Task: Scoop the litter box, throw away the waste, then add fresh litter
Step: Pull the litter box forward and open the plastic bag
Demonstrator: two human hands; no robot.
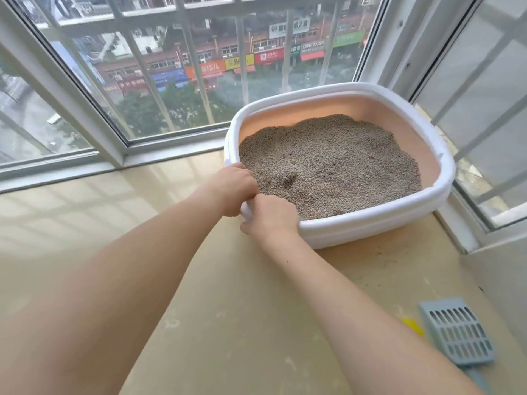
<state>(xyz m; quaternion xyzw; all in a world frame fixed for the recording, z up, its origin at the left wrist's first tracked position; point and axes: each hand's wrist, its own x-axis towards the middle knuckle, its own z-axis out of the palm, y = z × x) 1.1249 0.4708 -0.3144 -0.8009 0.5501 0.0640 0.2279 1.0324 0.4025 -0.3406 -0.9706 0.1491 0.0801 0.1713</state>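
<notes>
Smooth plastic on the litter box (356,228), white rim with a soft sheen, matt peach inside. The litter (336,163) looks dry, grainy and grey-brown. The ledge (228,323) is polished beige stone, glossy near the window (159,81), dusty and scuffed closer in. The scoop (459,334) is matt blue-grey slotted plastic. Window frames look painted white.

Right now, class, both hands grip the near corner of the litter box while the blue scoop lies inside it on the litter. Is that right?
Not quite. The left hand and right hand do grip the near corner of the litter box, but the blue scoop lies on the floor, outside the box, as the head view shows.
</notes>
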